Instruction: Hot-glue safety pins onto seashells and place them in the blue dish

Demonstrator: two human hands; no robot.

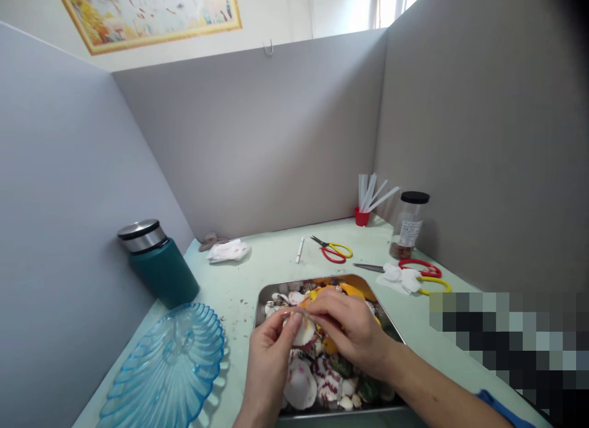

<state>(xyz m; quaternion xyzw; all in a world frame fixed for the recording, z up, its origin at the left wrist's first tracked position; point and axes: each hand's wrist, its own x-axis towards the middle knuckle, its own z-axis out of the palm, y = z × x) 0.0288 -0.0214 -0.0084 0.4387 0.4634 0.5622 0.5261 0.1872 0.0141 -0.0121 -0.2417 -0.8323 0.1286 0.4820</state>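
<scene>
Over a metal tray point(340, 414) heaped with seashells, my two hands meet at a pale seashell point(304, 331). My left hand point(275, 349) pinches its left side between thumb and fingers. At the shell's upper edge, my right hand point(352, 327) has its fingertips closed; whether a smaller piece sits between the fingertips is hidden. Below the hands in the tray lie a large white scallop shell point(300, 386) and a purple-striped shell point(328, 379). Yellow, green and small white shells are around them, partly covered by my hands.
At left are a blue shell-shaped dish point(170, 373) and a teal bottle point(163, 271). Behind the tray lie a white tube point(300, 250), scissors point(335, 251) and a tissue pack point(229, 251). More scissors point(426, 268), a jar point(407, 229) and a red cup point(362, 217) with sticks stand right.
</scene>
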